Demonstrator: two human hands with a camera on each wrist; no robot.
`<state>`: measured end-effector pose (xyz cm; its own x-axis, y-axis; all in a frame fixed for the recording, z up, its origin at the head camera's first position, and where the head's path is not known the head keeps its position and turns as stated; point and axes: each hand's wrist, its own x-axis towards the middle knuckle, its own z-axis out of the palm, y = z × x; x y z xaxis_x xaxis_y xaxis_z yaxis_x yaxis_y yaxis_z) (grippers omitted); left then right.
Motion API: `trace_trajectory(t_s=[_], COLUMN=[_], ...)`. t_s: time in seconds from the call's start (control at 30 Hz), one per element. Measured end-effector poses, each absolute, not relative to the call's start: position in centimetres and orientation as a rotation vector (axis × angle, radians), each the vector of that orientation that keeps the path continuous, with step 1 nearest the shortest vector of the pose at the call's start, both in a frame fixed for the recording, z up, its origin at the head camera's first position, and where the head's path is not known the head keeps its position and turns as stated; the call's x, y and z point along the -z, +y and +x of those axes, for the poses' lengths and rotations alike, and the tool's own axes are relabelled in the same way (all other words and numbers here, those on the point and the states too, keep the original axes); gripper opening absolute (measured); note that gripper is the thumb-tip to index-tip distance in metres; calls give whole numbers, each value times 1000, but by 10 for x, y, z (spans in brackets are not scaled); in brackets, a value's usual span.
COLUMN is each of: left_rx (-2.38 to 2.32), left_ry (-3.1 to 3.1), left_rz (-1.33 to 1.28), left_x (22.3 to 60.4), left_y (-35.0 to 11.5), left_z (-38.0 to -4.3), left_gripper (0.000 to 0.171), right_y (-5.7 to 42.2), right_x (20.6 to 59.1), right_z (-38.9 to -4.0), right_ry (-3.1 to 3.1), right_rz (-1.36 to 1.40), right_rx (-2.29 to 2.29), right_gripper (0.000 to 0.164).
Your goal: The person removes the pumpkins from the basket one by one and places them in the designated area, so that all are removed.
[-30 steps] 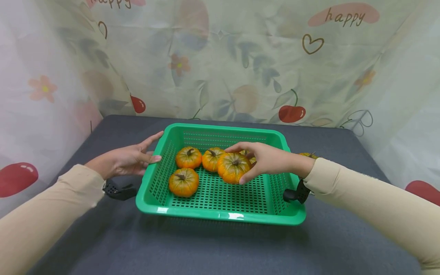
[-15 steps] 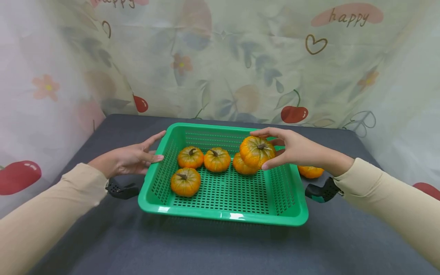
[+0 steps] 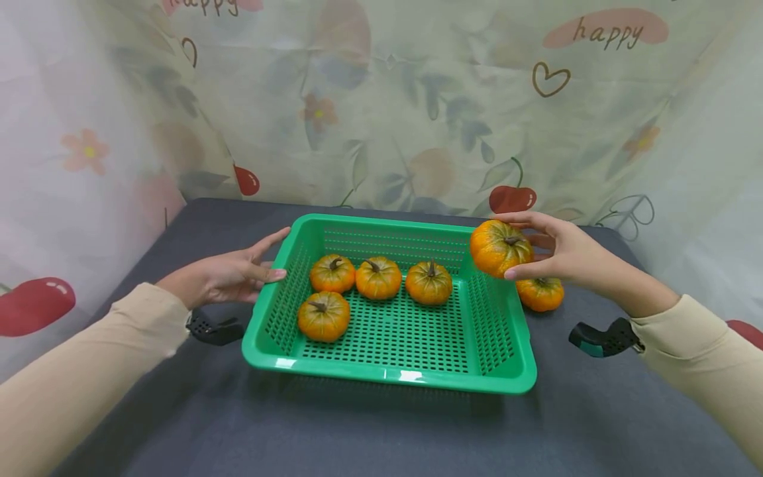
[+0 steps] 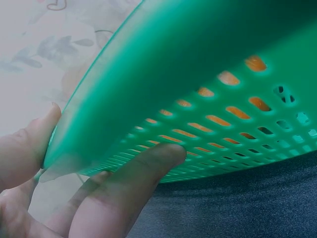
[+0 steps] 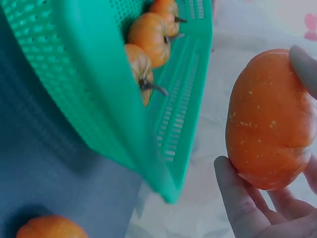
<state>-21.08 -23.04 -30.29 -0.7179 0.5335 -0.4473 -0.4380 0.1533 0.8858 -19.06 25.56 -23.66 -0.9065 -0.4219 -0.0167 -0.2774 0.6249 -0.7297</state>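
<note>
My right hand (image 3: 569,255) holds a small orange pumpkin (image 3: 501,248) between thumb and fingers, raised over the right rim of a green plastic basket (image 3: 381,375). In the right wrist view the pumpkin (image 5: 270,121) shows its smooth orange side, apart from the basket wall. My left hand (image 3: 229,277) grips the basket's left rim; in the left wrist view the thumb is at the rim, and fingers (image 4: 133,186) lie along the perforated outer wall. Several pumpkins sit inside, three in a row toward the back and one pumpkin (image 3: 324,317) at front left.
Another pumpkin (image 3: 540,295) lies on the dark grey table (image 3: 381,430), just outside the basket's right wall and below my right hand. A patterned curtain (image 3: 393,119) hangs behind the table and down both sides.
My right hand has carried the pumpkin rightward and up, from above the basket's middle to its right rim. The back-row pumpkins are uncovered now. My left hand stays on the rim.
</note>
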Motion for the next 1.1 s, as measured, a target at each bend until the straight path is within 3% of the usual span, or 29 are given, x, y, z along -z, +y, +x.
trace_trajectory(t_s=[1.1], left_rx=[-1655], left_ry=[1713], left_rz=[95], left_x=[303], left_y=[-231], left_z=[-210], left_gripper=[95], right_y=[375], right_x=[293], right_z=[-179], right_ry=[2831], right_rz=[-190], right_rx=[1100], right_gripper=[76])
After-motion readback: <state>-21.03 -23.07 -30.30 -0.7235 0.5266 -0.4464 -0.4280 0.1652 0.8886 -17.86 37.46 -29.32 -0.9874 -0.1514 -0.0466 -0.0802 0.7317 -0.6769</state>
